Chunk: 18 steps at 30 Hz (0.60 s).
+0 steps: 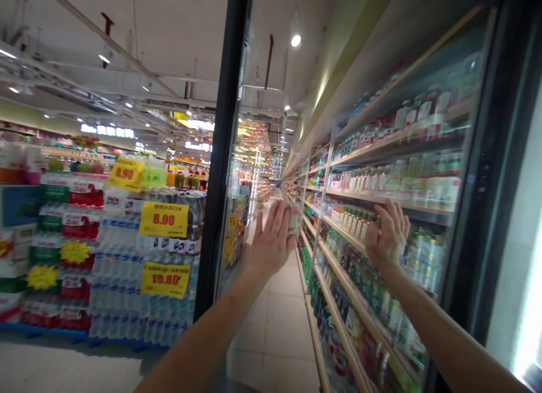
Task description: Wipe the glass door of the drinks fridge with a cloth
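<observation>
A glass door (292, 60) in a black frame stands in front of me. My left hand (275, 235) is raised at the middle of the pane, its fingers over a whitish cloth (294, 219) that seems to lie against the glass. Motion blurs the cloth and fingertips. Farther right, my right hand (387, 235) is up with bent, parted fingers and nothing in it. Its fingertips are at the glass, though I cannot tell whether they touch. Rows of bottles (359, 221) show behind that hand, seen in or through the pane.
The black door post (218, 156) rises left of my left hand, with another dark frame edge (474, 184) at the right. Stacked packs of bottled water (116, 280) with yellow price signs (164, 218) stand on the left. Pale floor tiles (279, 319) run down the aisle.
</observation>
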Each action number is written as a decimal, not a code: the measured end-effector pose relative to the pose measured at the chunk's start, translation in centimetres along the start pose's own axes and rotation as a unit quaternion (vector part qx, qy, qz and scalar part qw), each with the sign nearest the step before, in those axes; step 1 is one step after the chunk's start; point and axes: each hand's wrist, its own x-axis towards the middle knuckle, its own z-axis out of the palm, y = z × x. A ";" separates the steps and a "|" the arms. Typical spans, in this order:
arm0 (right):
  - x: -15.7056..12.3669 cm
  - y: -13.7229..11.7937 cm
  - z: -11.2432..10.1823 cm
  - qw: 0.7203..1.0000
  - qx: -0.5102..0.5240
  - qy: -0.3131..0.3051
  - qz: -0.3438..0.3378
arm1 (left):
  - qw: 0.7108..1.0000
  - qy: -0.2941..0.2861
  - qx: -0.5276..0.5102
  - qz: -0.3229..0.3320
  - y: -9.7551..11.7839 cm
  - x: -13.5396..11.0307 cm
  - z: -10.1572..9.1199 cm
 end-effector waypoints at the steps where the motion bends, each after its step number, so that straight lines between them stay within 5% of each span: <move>1: 0.0 0.0 0.0 1.000 0.000 0.001 -0.003 | 0.999 -0.011 -0.007 0.045 0.1 -0.1 -0.1; 4: 0.0 0.0 0.0 1.000 -0.004 0.006 -0.011 | 0.995 -0.026 -0.019 0.093 -0.5 0.1 -0.4; 9: 0.1 0.1 0.1 1.000 -0.007 0.011 -0.011 | 0.996 0.016 0.006 -0.087 -2.1 1.7 -0.4; 15: 0.1 0.1 0.0 1.000 -0.011 -0.004 -0.002 | 0.991 -0.024 -0.029 0.126 -0.9 0.8 -0.1; 18: 0.1 0.1 0.0 1.000 -0.016 -0.005 -0.003 | 1.000 0.004 -0.023 -0.017 -2.5 2.1 0.0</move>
